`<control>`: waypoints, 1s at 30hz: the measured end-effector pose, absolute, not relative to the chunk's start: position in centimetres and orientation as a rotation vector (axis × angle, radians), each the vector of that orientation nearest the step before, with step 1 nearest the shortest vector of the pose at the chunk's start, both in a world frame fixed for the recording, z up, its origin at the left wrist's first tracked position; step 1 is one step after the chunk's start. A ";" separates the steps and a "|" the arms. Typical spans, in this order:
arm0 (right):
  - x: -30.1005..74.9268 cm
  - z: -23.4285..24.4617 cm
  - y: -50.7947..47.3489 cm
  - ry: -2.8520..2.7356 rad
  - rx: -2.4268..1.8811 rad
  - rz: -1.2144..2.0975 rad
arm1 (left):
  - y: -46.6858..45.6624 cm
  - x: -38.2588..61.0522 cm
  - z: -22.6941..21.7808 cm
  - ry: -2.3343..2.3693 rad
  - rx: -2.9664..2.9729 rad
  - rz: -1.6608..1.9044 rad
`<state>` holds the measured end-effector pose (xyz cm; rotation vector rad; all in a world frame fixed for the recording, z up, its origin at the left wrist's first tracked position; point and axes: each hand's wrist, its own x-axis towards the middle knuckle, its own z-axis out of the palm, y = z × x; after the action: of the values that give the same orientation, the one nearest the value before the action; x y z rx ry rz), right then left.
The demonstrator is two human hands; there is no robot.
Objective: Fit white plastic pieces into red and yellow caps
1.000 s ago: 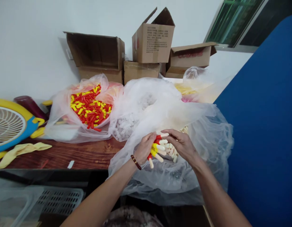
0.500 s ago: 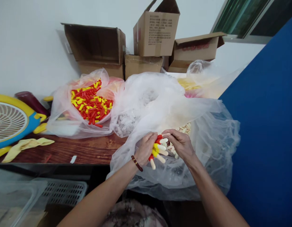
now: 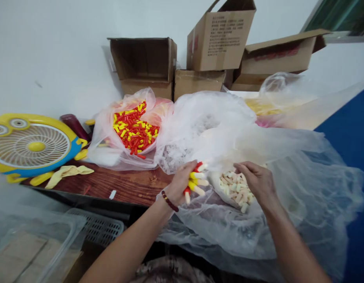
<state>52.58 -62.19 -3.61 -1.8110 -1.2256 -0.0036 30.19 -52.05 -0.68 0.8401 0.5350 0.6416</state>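
Observation:
My left hand (image 3: 180,182) is closed round a bunch of small plastic pieces (image 3: 195,181) with red or yellow caps and cream tips, fanned out to the right. My right hand (image 3: 258,182) reaches into a clear plastic bag (image 3: 288,177), its fingers curled over a heap of cream pieces (image 3: 233,188); whether they grip one is hidden. Both hands are above the near edge of the wooden table (image 3: 123,186).
A bag of loose red and yellow caps (image 3: 134,131) lies at the back left, a bag of clear pieces (image 3: 196,129) beside it. Open cardboard boxes (image 3: 220,39) stand against the wall. A yellow cartoon fan (image 3: 31,145) and a yellow glove (image 3: 66,173) are left; a blue panel (image 3: 355,133) right.
My right hand has left the bunch and moved right, down to the cream pieces in the bag. The view has swung left. My left hand keeps its bunch.

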 end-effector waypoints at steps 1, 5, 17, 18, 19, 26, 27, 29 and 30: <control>53.2 -4.0 -61.7 -1.249 -1.903 -0.106 | -51.2 28.9 -0.7 0.521 0.764 0.654; 51.1 -3.3 -57.8 -1.585 -1.885 -0.360 | -47.9 24.2 -3.7 0.465 0.529 0.746; 42.0 -2.8 -43.3 -2.294 -2.195 -0.179 | -45.8 20.9 -9.0 0.397 0.344 0.734; 42.3 -3.2 -43.5 -2.272 -2.188 -0.194 | -45.6 20.9 -9.3 0.371 0.333 0.726; 42.7 -3.5 -43.8 -2.250 -2.171 -0.197 | -45.4 20.9 -9.5 0.352 0.326 0.720; 43.9 -2.8 -45.5 -2.077 -1.677 0.320 | -44.5 21.0 -9.4 0.408 0.362 0.620; 43.7 -2.6 -45.6 -2.050 -1.574 0.410 | -44.4 21.0 -9.2 0.433 0.372 0.610; 43.2 -2.4 -45.8 -1.993 -1.428 0.531 | -44.3 21.1 -8.9 0.493 0.384 0.605; 42.9 -2.3 -45.8 -1.968 -1.389 0.573 | -44.3 21.1 -8.7 0.525 0.390 0.610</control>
<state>42.91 -45.80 -2.30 -1.3889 -1.9684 0.5732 21.07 -44.35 -8.72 0.3900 0.5247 0.6100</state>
